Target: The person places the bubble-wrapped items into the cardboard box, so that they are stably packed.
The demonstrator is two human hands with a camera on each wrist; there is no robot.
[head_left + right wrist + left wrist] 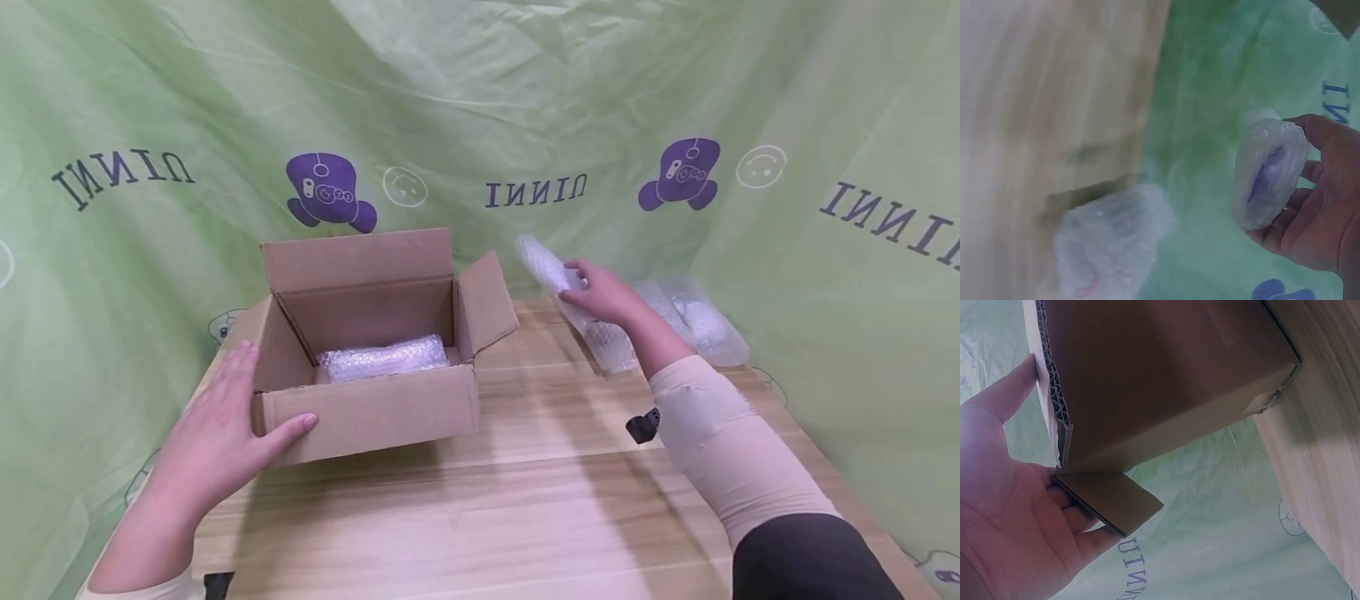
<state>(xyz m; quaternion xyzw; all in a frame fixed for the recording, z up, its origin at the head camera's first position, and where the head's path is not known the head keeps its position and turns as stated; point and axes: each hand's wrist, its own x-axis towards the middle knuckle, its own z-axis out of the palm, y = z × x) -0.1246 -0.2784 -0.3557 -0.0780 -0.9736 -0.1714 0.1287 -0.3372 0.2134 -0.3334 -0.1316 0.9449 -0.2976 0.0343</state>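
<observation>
An open cardboard box stands on the left of the table with its flaps raised or spread. Inside it lies a bubble-wrapped package. My left hand grips the box at its near left corner, thumb on the front wall. In the left wrist view, its fingers curl behind a small side flap. Right of the box, my right hand holds another bubble-wrapped package above the table's far edge. A purplish item shows faintly through that wrap; its kind cannot be made out.
More bubble-wrapped packages lie at the far right of the wooden table, one below my right hand and others beyond my forearm. A green printed curtain hangs close behind and on both sides.
</observation>
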